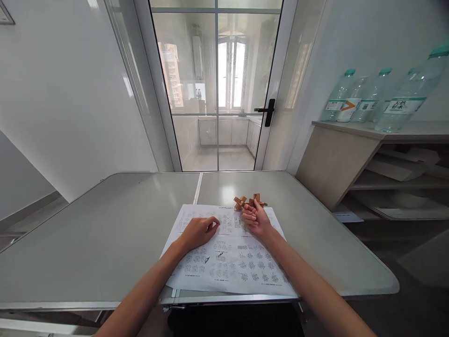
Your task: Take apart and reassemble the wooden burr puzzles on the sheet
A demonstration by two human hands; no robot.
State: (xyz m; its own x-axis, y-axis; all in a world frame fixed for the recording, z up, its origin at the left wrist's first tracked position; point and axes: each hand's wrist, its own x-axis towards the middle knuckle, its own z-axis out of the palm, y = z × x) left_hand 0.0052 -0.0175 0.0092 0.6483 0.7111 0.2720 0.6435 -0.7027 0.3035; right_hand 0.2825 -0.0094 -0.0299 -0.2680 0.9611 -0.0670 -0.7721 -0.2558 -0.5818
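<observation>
A large white sheet [231, 262] printed with many small diagrams lies on the grey table [105, 234]. My left hand [198, 231] rests on the sheet with its fingers curled loosely, holding nothing that I can see. My right hand [255, 217] sits at the sheet's far edge, fingers bent around a wooden puzzle piece. A small cluster of wooden puzzle pieces [245, 201] lies just beyond its fingertips, partly hidden by the hand.
A glass door [217, 89] with a black handle [268, 111] stands behind the table. A wooden shelf unit [351, 159] on the right carries several large water bottles [372, 96]. The table's front edge runs close to me.
</observation>
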